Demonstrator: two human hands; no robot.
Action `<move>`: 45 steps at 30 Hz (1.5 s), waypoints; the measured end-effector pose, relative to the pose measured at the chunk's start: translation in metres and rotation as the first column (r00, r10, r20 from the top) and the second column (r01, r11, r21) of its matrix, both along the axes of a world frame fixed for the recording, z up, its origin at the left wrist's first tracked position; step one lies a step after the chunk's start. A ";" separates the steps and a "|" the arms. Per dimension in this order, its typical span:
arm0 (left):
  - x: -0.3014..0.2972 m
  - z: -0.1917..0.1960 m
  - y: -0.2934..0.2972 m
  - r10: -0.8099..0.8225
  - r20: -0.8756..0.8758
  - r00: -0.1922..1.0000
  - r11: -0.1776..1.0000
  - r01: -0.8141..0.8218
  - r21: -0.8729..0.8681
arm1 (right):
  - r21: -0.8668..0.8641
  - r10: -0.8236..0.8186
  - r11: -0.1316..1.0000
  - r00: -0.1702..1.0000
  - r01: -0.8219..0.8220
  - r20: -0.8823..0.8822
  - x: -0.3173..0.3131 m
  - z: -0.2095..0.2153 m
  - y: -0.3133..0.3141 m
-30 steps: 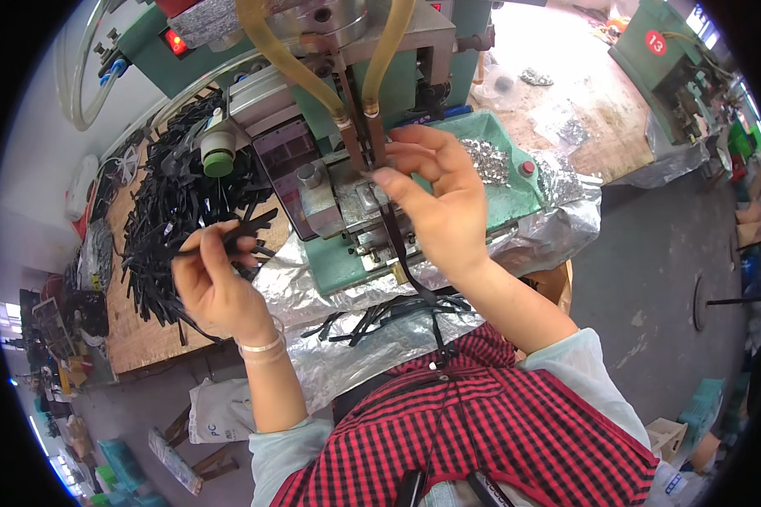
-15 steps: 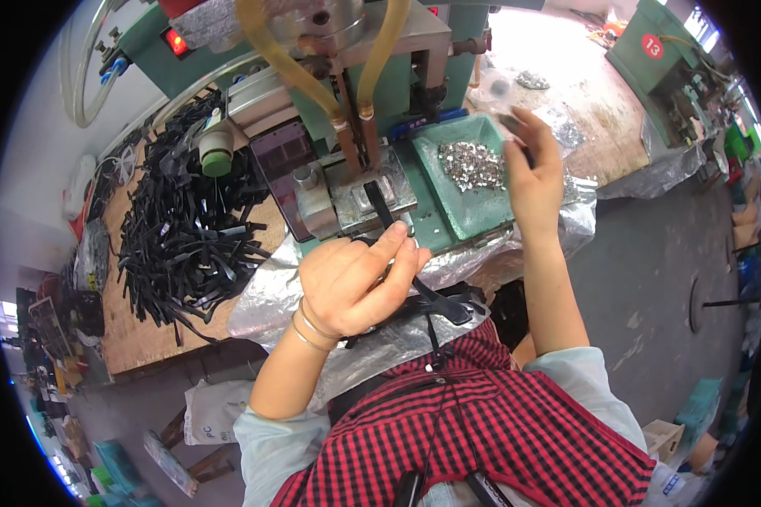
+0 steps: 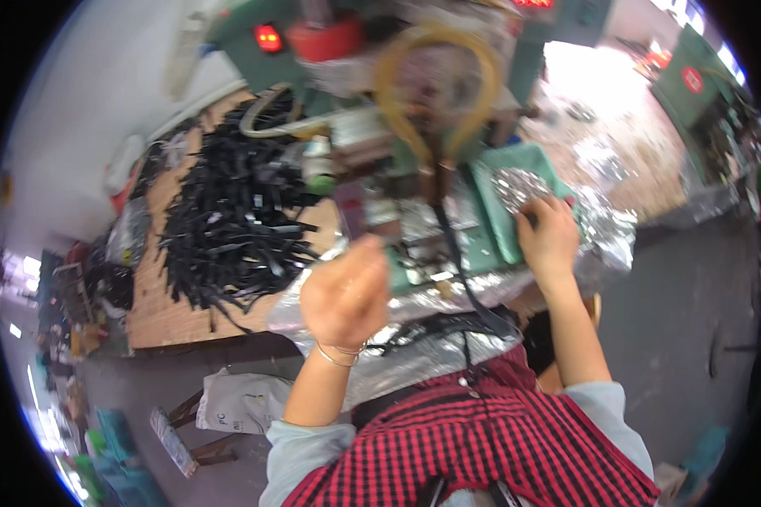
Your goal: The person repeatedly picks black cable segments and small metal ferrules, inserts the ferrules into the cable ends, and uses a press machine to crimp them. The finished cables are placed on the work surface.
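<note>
My left hand (image 3: 347, 291), smeared by motion, is in front of the machine (image 3: 435, 110), apart from the black strap (image 3: 465, 283). Whether its fingers hold anything is hidden by the blur. The strap runs from beneath the machine's copper-coloured tips (image 3: 436, 179) down toward my apron. My right hand (image 3: 551, 241) reaches into the green tray (image 3: 503, 241), its fingers curled down at the pile of small shiny metal pieces (image 3: 516, 188). What lies between those fingertips, if anything, cannot be made out.
A large heap of black straps (image 3: 237, 228) covers the wooden table (image 3: 156, 317) on the left. Silvery plastic sheeting (image 3: 604, 232) wraps the table's front edge. Another green machine (image 3: 693, 110) stands at far right. A white sack (image 3: 241, 401) sits below the table.
My left hand has let go of the strap and drawn away to its left. My right hand has come down into the tray, fingers curling. The whole view has shifted.
</note>
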State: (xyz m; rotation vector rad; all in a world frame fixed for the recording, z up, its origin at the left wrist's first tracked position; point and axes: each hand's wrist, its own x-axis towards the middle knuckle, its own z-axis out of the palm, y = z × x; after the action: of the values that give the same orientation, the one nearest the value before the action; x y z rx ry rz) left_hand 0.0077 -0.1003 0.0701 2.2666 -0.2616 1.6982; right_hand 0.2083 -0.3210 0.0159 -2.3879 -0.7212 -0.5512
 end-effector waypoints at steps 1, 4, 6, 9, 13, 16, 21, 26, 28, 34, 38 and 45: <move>-0.002 0.013 0.011 0.081 0.057 0.995 0.960 -0.062 -0.275 | 0.003 0.001 1.000 1.000 -0.002 0.025 0.000 0.000 0.002; 0.026 0.092 0.055 0.141 0.204 0.969 0.744 0.032 -0.667 | 0.006 -0.023 1.000 0.997 0.024 -0.067 -0.004 -0.002 -0.008; 0.041 0.128 0.094 0.149 0.245 0.958 0.803 0.027 -0.596 | 0.097 0.053 0.994 0.998 -0.050 -0.030 -0.005 -0.002 -0.006; 0.053 0.163 0.164 -0.002 0.245 0.969 0.768 0.158 -0.620 | 0.197 0.126 0.972 0.992 -0.127 0.016 -0.008 0.004 0.004; 0.066 0.211 0.158 -0.340 0.180 0.923 0.613 0.363 -0.702 | 0.220 0.177 0.959 0.984 -0.180 0.032 -0.004 -0.004 -0.002; 0.065 0.214 0.150 -0.369 0.150 0.917 0.648 0.369 -0.667 | 0.232 0.152 0.962 0.988 -0.146 -0.008 -0.007 -0.002 -0.003; 0.063 0.215 0.153 -0.339 0.078 0.937 0.709 0.309 -0.634 | 0.332 0.148 0.938 0.980 -0.098 -0.130 -0.004 -0.005 -0.003; 0.057 0.208 0.157 -0.308 0.014 0.951 0.753 0.253 -0.607 | 0.388 0.129 0.922 0.940 0.004 -0.317 -0.007 -0.010 -0.010; 0.034 0.174 0.158 -0.076 -0.114 0.991 0.820 -0.004 -0.573 | 0.404 0.117 0.914 0.940 0.024 -0.320 -0.010 -0.009 -0.018; -0.037 0.027 0.142 0.476 -0.696 0.537 0.824 -0.549 0.140 | 0.526 0.284 0.848 0.898 -0.071 -0.337 -0.030 0.025 -0.025; -0.058 -0.060 0.150 0.753 -0.601 0.267 0.627 -0.567 0.534 | 0.596 0.553 0.709 0.821 -0.376 -0.140 -0.039 0.073 0.020; -0.020 -0.045 0.132 0.498 -0.519 0.695 0.818 -0.576 0.015 | 0.848 0.655 0.477 0.737 -0.229 -0.169 -0.051 0.061 0.078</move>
State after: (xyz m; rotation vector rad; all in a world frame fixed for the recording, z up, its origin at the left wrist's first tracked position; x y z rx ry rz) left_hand -0.0124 0.0320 0.0249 2.7227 0.7010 1.1843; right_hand 0.1570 -0.2433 0.0767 -1.2883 -0.6603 0.0186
